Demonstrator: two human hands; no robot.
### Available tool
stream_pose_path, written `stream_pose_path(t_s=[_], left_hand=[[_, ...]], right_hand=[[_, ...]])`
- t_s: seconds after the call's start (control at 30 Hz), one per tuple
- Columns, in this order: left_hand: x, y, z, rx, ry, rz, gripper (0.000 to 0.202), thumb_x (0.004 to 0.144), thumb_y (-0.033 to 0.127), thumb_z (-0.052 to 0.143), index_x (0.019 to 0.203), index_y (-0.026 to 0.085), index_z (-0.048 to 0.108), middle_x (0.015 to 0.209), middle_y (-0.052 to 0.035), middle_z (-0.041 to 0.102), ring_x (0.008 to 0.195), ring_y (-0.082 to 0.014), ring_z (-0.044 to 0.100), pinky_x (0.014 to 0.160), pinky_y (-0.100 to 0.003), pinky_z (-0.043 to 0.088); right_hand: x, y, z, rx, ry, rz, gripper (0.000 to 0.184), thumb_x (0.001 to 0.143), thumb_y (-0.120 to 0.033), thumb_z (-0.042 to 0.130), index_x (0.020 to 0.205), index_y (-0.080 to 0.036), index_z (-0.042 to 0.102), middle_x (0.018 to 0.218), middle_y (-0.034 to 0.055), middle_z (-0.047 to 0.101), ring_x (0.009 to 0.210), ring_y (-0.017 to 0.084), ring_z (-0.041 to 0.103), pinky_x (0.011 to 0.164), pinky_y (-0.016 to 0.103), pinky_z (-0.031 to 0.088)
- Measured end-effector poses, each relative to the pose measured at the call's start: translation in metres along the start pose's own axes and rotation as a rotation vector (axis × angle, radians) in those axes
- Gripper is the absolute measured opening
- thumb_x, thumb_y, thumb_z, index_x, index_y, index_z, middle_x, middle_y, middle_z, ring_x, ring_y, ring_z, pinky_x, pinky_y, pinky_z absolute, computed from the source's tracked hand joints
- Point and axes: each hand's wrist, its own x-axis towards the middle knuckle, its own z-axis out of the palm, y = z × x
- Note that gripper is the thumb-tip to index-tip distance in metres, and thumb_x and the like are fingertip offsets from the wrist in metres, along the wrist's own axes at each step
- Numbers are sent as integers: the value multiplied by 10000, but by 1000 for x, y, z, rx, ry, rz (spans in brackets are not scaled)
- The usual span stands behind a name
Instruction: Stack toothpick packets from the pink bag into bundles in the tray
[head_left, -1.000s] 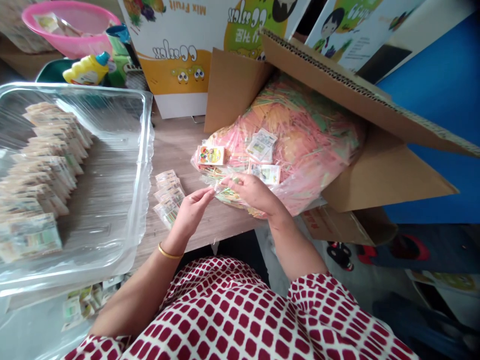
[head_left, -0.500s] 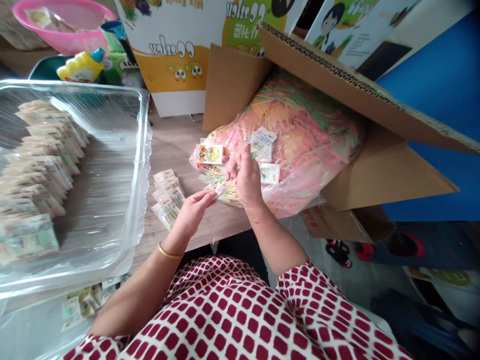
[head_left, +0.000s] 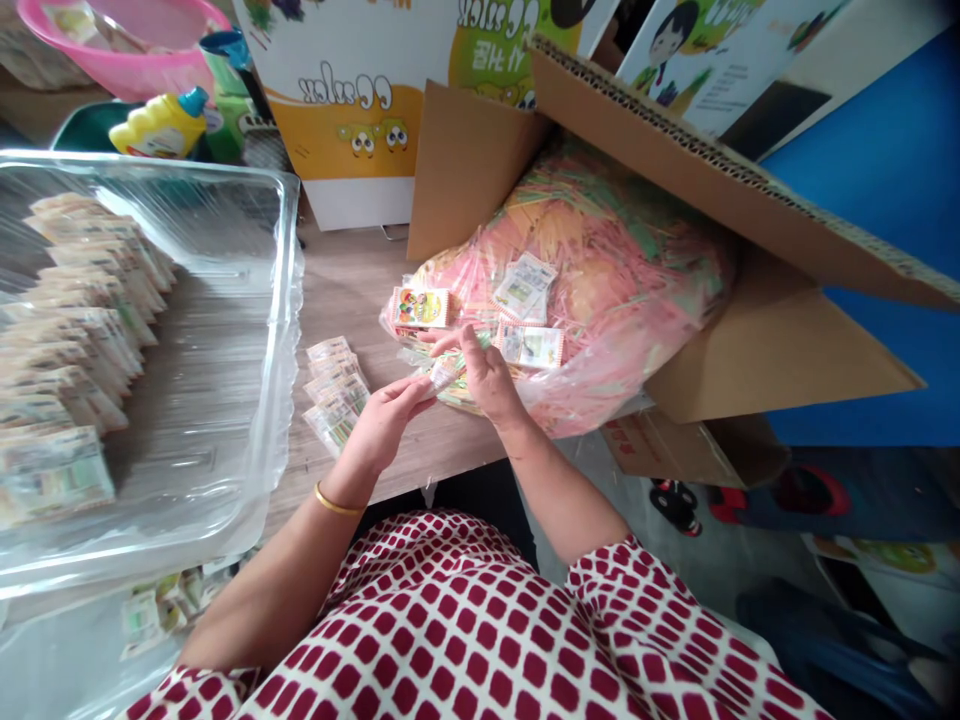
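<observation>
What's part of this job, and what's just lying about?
Likely in use: small whitish packet in the left hand; clear plastic bag of pink and green sticks; clear plastic tray of packets.
Seemingly lying about: yellow plastic bottle with blue cap; dark green tub.

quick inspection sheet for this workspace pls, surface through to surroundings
surface: wood-grain tabletop
work items: clear bag of coloured sticks with printed sachets on top; overlapping sachet stack on the tabletop; sachet row in a clear plastic tray
clutter: pink basin and yellow bottle with blue cap beyond the tray
grips: left grip pinches a small packet; right grip has fingers extended beside it, contact unclear
cables: nothing seen
surroundings: printed carton, open cardboard box, blue surface
</observation>
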Motion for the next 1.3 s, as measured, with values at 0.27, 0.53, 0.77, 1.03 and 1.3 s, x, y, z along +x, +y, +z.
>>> stream_pose_path(t_s=[0.27, 0.53, 0.77, 1.03, 1.3], left_hand=[[-2, 4, 2, -68, -33, -40, 353, 814, 423, 785, 1059, 170, 797, 1234, -103, 758, 1237, -278, 651, 1052, -423, 535], [-5, 7, 3, -92, -180, -40, 378, 881, 392, 739, 1219, 226, 743, 1326, -69, 720, 1270, -254, 631, 1070, -406, 525], [-6, 5, 4, -6, -209, -43, 302, 916, 390, 704, 1106, 164, 770, 1168, -81, 769, 1119, -237, 695, 1046, -417, 552], [-10, 10, 1, -30, -279, -44, 366, 889, 327, 746, 1230, 199, 711, 1311, -77, 702, 1170, -226, 663, 997, -373, 587], [-26, -2, -3, 285, -85, 177, 360, 931, 383, 670, 1219, 172, 629, 1181, -104, 710, 1005, -215, 697, 796, -358, 634]], right_hand=[[3, 12, -5, 286, -128, 115, 544, 993, -702, 424, 1160, -280, 725, 1217, 47, 757, 1206, 224, 674, 1060, 406, 515], [7, 7, -15, 198, -243, 174, 587, 1012, -667, 433, 1316, -225, 672, 1270, 93, 742, 1225, 233, 670, 1059, 398, 524], [12, -4, -35, -13, -428, 142, 627, 999, -697, 433, 1381, -250, 652, 1513, 63, 589, 1445, 250, 491, 1239, 448, 321], [9, 11, -34, 35, -362, 140, 563, 1002, -632, 502, 1381, -239, 642, 1482, 90, 608, 1384, 251, 545, 1198, 438, 382], [1, 13, -23, -81, -372, 163, 249, 946, -381, 633, 1094, -203, 727, 1082, 43, 740, 1003, 204, 673, 923, 341, 516]])
